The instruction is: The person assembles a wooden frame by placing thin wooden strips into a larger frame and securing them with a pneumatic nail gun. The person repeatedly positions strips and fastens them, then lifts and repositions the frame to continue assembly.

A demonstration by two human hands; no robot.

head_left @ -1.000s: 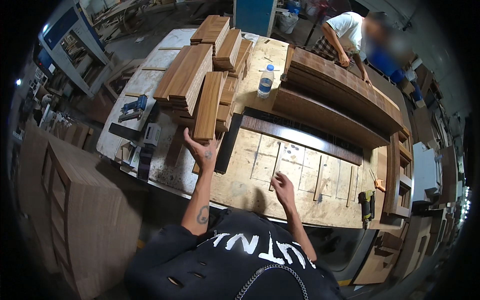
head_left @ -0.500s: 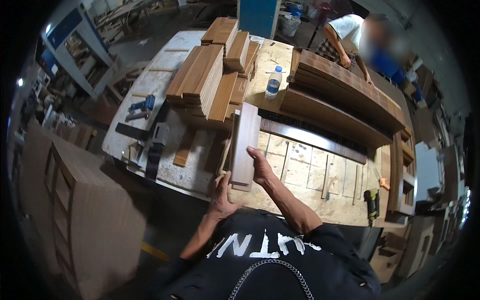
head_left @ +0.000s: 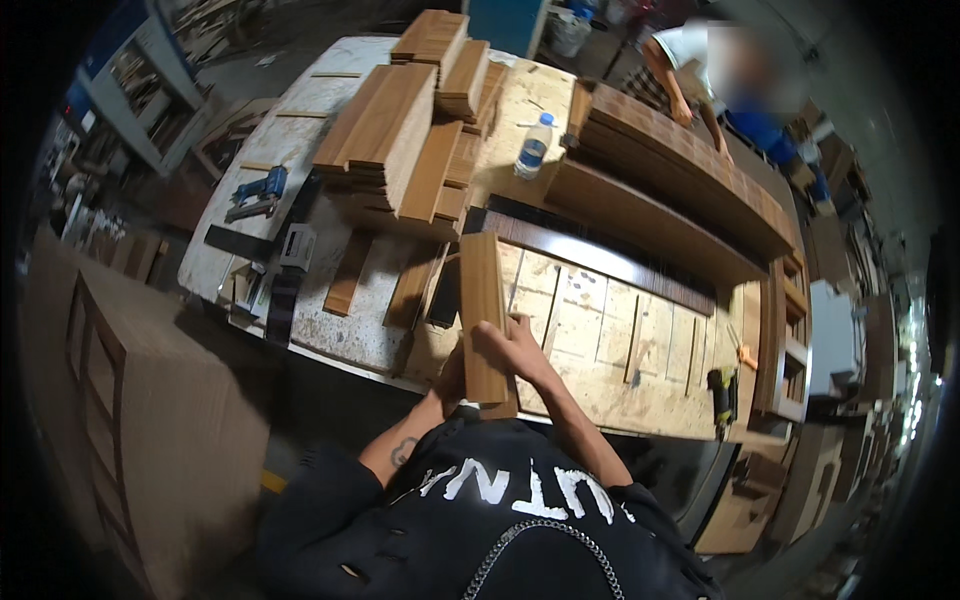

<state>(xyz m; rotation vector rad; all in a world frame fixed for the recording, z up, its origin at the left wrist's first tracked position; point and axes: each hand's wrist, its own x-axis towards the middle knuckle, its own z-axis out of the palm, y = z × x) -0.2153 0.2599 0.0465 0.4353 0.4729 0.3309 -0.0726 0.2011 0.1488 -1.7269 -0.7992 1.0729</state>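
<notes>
In front of my chest I hold a small stack of wooden boards (head_left: 482, 280), tilted with its brown grained face up. My right hand (head_left: 515, 352) wraps round its right side, the thumb lying across the top face. Against the lower left side is my left hand (head_left: 453, 378), gripping the stack from beneath; the board hides most of its fingers. Below the top piece, the end of another board (head_left: 500, 408) sticks out near my shirt. A dark strip (head_left: 447, 298) lies on the bench just left of the stack.
Tall stacks of planks (head_left: 375, 115) stand at the back left, near a water bottle (head_left: 534, 147). Long brown panels (head_left: 660, 215) fill the back right. A nail gun (head_left: 258, 193) lies left, a drill (head_left: 722, 400) right. A co-worker (head_left: 675, 75) leans over the far side.
The boards have come closer to my body and now show a brown face instead of a pale one. My left hand has slipped behind them. The view has shifted slightly.
</notes>
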